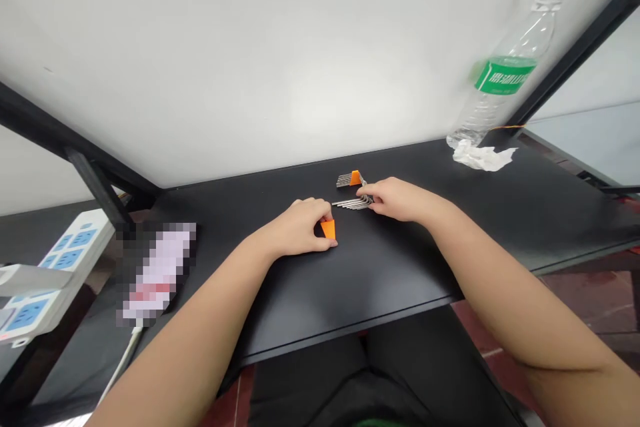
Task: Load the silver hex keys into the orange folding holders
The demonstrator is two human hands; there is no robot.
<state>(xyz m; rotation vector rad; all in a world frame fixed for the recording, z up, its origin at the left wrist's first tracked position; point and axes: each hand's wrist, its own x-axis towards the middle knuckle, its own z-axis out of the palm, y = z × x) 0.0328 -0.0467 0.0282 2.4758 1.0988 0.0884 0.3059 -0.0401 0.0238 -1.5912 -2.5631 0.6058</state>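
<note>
On the black table my left hand [303, 227] is closed, pinching a small orange holder [329, 229] between thumb and fingers. Just to its right, several L-shaped metal hex keys [353, 203] lie fanned side by side, long ends pointing left. My right hand [387, 198] has its fingers closed round their bent ends, partly hiding them. Right behind these keys sits a second orange holder [355, 178] with several metal keys through it, their ends sticking out to the left.
A clear plastic bottle [505, 73] with a green label stands at the back right by crumpled tissue [483, 156]. At left lie a blurred-out phone-like object [160, 270] with a white cable [123, 361] and a power strip [60, 273]. A white wall [280, 67] rises behind the table [300, 307].
</note>
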